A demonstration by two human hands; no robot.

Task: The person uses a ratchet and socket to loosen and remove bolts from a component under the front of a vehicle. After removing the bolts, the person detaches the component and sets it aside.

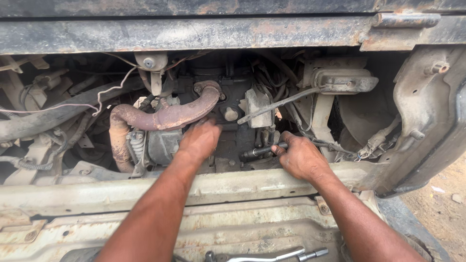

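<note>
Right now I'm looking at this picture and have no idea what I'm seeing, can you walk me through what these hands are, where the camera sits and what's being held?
There is no robot here: a person works with two bare hands, and the single picture comes from a camera on their head, looking down past both forearms into an open, dusty vehicle engine bay. The left hand reaches in just below a rusty curved pipe, touching the engine parts there; its grip is hidden, so I cannot tell whether it holds anything. The right hand is closed around the handle of a dark metal tool that points left toward the engine. Along the bottom edge, on the pale rusted body panel, lies a shiny wrench. At far right you can see bare dirt ground.
</note>
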